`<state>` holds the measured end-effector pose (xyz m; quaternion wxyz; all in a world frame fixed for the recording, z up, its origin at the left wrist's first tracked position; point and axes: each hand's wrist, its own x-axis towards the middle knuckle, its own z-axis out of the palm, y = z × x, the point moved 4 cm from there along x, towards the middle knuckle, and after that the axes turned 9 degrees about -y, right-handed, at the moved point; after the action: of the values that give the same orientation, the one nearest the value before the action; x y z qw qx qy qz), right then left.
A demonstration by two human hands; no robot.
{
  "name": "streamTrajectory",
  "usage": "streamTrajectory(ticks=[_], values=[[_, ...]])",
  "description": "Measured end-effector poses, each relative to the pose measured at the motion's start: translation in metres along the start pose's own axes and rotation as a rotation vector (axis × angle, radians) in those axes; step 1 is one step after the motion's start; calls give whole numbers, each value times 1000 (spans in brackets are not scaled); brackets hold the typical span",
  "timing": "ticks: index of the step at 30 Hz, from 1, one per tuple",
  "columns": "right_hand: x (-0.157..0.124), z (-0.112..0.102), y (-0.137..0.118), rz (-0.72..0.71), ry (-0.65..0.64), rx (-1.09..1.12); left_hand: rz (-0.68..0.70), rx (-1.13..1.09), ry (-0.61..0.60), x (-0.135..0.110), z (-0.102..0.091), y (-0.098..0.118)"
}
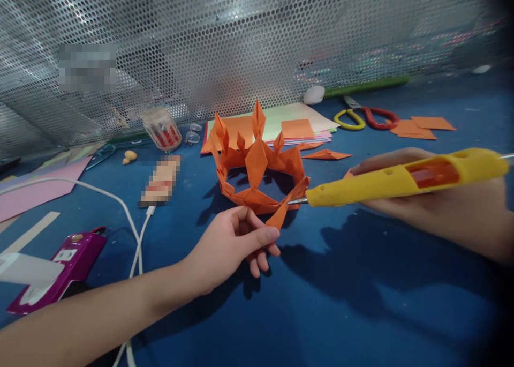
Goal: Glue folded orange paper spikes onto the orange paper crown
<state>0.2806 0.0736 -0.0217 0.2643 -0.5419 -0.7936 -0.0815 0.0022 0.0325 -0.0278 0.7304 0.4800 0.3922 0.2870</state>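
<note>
Broadly, the blue surface [341, 319] runs out to a far edge along the perforated metal panel [180, 40], with its near edge out of view below me. Over its right side I grip the yellow glue gun [361, 187] in my right hand [433, 211], the barrel running from the right side inward to the left, almost parallel to the far edge and slanting slightly down toward its nose. Left of that nose, and a little beyond it, the orange paper crown [256, 163] stands on the surface, points up, its near rim turned to me. My left hand [236, 238] is the nearer of the two, just on my side of that rim, with the crown lying directly past the fingertips, toward the far edge. My thumb and forefinger pinch a folded orange strip [277, 218], the other fingers loosely curled; its long axis slants away from me and to the right, toward the rim. Where strip ends and rim begins I cannot tell. Smallest, the metal tip [297, 201] meets the strip's upper part from the right, apparently touching it.
</note>
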Motion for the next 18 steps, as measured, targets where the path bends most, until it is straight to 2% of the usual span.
streamTrajectory(ticks=[5,11,15,18], values=[[1,-5,-5,55,28,28,-3,4,-7,-1,0,-1],[2,-3,-12,-4,-32,123,-12,20,12,-2,0,0],[3,-6,-10,50,38,53,-17,16,12,0,0,1],[4,-7,-15,14,23,102,-17,18,11,0,0,0]])
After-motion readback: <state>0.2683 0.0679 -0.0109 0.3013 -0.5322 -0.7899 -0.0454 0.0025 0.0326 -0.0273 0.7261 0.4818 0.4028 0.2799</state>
